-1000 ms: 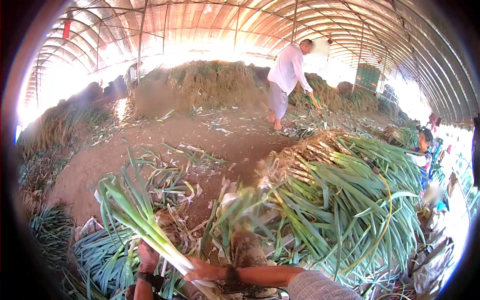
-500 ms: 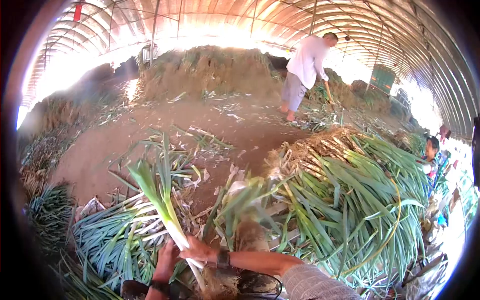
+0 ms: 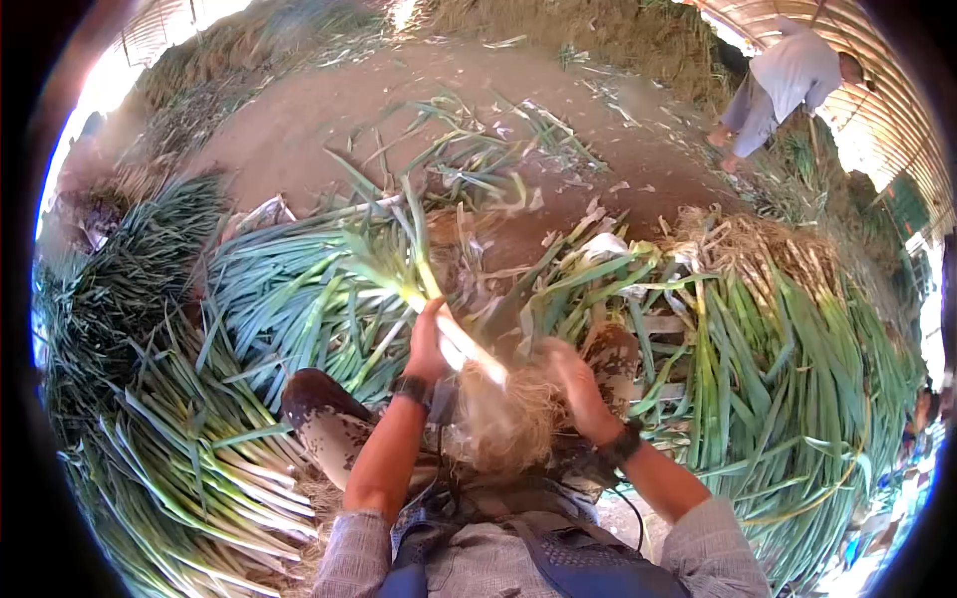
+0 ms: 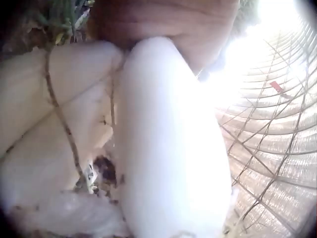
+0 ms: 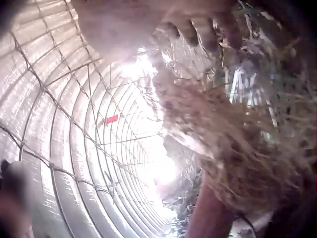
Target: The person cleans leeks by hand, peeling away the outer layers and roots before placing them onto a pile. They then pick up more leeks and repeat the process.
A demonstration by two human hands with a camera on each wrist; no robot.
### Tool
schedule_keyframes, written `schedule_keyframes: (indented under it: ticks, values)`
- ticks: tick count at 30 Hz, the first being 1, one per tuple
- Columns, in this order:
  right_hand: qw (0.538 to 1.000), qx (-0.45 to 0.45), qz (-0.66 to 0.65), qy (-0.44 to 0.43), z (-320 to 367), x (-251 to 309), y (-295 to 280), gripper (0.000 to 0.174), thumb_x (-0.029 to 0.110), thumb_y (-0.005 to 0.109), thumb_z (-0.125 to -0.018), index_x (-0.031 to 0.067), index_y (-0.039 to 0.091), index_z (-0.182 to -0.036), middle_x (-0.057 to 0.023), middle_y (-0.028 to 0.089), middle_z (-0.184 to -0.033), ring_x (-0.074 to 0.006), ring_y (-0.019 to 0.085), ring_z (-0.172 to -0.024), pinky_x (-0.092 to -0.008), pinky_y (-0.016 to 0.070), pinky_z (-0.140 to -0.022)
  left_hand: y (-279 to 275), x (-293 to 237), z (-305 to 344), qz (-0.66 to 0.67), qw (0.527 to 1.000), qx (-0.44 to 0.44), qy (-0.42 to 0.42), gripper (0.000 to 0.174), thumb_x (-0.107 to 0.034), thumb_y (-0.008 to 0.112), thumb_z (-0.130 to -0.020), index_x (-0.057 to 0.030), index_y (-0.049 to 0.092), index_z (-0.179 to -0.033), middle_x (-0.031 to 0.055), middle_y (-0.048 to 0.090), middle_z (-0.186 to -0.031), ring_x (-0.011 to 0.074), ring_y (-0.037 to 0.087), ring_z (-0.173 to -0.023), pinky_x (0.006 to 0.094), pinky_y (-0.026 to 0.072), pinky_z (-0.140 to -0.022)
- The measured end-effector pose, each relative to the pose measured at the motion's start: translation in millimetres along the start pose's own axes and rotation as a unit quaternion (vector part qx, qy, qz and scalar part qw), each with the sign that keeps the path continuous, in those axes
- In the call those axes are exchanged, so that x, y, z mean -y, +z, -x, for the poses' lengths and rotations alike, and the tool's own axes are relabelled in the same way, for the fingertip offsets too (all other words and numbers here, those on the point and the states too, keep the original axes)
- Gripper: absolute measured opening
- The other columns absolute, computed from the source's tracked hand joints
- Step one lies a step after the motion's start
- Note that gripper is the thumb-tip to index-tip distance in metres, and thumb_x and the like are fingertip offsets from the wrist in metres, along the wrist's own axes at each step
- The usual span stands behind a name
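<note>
My left hand (image 3: 427, 341) grips a small bunch of leeks (image 3: 454, 334) by the white shafts, with the green leaves pointing up and left. In the left wrist view the thick white shafts (image 4: 171, 144) fill the middle, under part of the hand. Toward my lap hang the bunch's pale, stringy roots (image 3: 503, 419), blurred. Just right of the roots is my right hand (image 3: 575, 384), also blurred, its fingers loosely bent toward them. The right wrist view shows its fingers (image 5: 213, 32) above the tangled roots (image 5: 237, 144).
A large leek pile (image 3: 788, 389) lies to the right, roots facing away. More leeks (image 3: 289, 299) lie at the left, with another bundle (image 3: 209, 478) nearer. Loose leaves litter the dirt floor (image 3: 329, 110). A person (image 3: 793, 75) bends over at the back right.
My view has tilted down and turned left. The leek bunch has tipped leftward with its roots over my lap. My right hand has let go of the shafts and moved right, beside the roots.
</note>
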State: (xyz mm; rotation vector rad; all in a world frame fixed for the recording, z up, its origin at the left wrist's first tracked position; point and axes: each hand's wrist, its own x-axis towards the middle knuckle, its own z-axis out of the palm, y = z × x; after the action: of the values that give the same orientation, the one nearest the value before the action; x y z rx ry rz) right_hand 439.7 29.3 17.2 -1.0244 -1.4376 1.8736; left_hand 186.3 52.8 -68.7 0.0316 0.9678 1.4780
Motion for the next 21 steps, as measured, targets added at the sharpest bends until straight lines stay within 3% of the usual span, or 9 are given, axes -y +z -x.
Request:
schedule_keyframes:
  ticks: [2, 5, 7, 9, 14, 16, 18, 19, 21]
  values:
    - [0.960, -0.108, 0.168, -0.195, 22, -10, -8, 0.035, 0.025, 0.046, -0.102, 0.0024, 0.053, -0.127, -0.0119, 0.057, -0.121, -0.0225, 0.057, -0.110, -0.0353, 0.0501, -0.089, 9, 3, -9, 0.045, 0.999, -0.013, -0.009, 0.032, -0.042, 0.067, -0.084, -0.0127, 0.058, -0.091, 0.0029, 0.055, -0.069, 0.0203, 0.057, -0.057, 0.0351, 0.0516, -0.054]
    - [0.942, -0.082, 0.239, -0.222, 6, -61, -6, 0.034, 0.022, 0.045, -0.102, 0.0030, 0.052, -0.129, -0.0137, 0.056, -0.120, -0.0251, 0.056, -0.110, -0.0358, 0.0489, -0.094, 11, 9, -8, 0.053, 0.997, 0.064, 0.001, 0.041, -0.044, 0.068, -0.083, -0.0091, 0.058, -0.101, 0.0067, 0.059, -0.077, 0.0226, 0.060, -0.066, 0.0362, 0.0533, -0.062]
    - [0.777, -0.169, 0.458, -0.399, -21, -44, 37, 0.035, 0.023, 0.040, -0.104, 0.0013, 0.050, -0.131, -0.0166, 0.053, -0.123, -0.0273, 0.056, -0.109, -0.0372, 0.0476, -0.097, 25, 19, -2, -0.011, 1.000, -0.010, -0.007, 0.043, -0.048, 0.063, -0.086, -0.0083, 0.058, -0.102, 0.0070, 0.059, -0.077, 0.0228, 0.060, -0.067, 0.0365, 0.0542, -0.063]
    - [0.952, -0.093, 0.090, -0.276, -35, -30, 59, 0.043, 0.032, 0.039, -0.105, -0.0004, 0.049, -0.132, -0.0165, 0.051, -0.125, -0.0268, 0.055, -0.110, -0.0363, 0.0474, -0.096, 26, 25, 17, 0.013, 0.983, 0.176, -0.044, 0.045, -0.050, 0.059, -0.088, -0.0079, 0.058, -0.101, 0.0067, 0.060, -0.076, 0.0222, 0.061, -0.066, 0.0362, 0.0542, -0.063]
    - [0.999, 0.029, 0.011, -0.033, -35, -12, 49, 0.039, 0.021, 0.042, -0.104, 0.0014, 0.044, -0.137, -0.0121, 0.052, -0.124, -0.0227, 0.053, -0.108, -0.0299, 0.0449, -0.097, 5, 32, -20, 0.053, 0.993, 0.108, -0.015, 0.037, -0.043, 0.058, -0.087, -0.0081, 0.057, -0.101, 0.0058, 0.059, -0.073, 0.0214, 0.062, -0.064, 0.0334, 0.0543, -0.063]
    - [0.974, -0.062, 0.126, -0.178, -27, -31, 23, 0.043, 0.030, 0.039, -0.105, -0.0004, 0.046, -0.135, -0.0168, 0.057, -0.117, -0.0253, 0.055, -0.106, -0.0412, 0.0431, -0.097, 12, 22, -16, 0.016, 0.991, 0.136, 0.004, 0.046, -0.045, 0.059, -0.085, -0.0074, 0.054, -0.110, 0.0073, 0.059, -0.087, 0.0216, 0.062, -0.080, 0.0362, 0.0537, -0.073]
    - [0.928, -0.100, 0.194, -0.301, -14, -116, -38, 0.044, 0.032, 0.037, -0.105, 0.0004, 0.048, -0.133, -0.0155, 0.058, -0.122, -0.0249, 0.053, -0.115, -0.0374, 0.0409, -0.101, 47, 11, 2, -0.042, 0.997, -0.008, 0.060, 0.063, -0.051, 0.058, -0.085, -0.0112, 0.049, -0.134, 0.0132, 0.049, -0.127, 0.0283, 0.050, -0.110, 0.0480, 0.0448, -0.092]
    - [0.970, -0.168, 0.157, -0.081, 22, -32, -17, 0.042, 0.029, 0.036, -0.105, 0.0002, 0.050, -0.133, -0.0152, 0.055, -0.130, -0.0257, 0.050, -0.121, -0.0360, 0.0392, -0.104, 18, 24, -41, -0.137, 0.976, -0.027, 0.164, 0.065, -0.052, 0.058, -0.085, -0.0128, 0.049, -0.136, 0.0139, 0.048, -0.132, 0.0280, 0.050, -0.111, 0.0482, 0.0433, -0.094]
    - [0.977, -0.195, 0.006, -0.092, 49, -17, -17, 0.047, 0.035, 0.043, -0.103, 0.0007, 0.048, -0.135, -0.0164, 0.055, -0.130, -0.0270, 0.051, -0.120, -0.0373, 0.0401, -0.104, 48, 3, -50, -0.101, 0.975, -0.178, 0.082, 0.051, -0.046, 0.057, -0.086, -0.0072, 0.057, -0.120, 0.0134, 0.058, -0.117, 0.0246, 0.054, -0.107, 0.0423, 0.0484, -0.088]
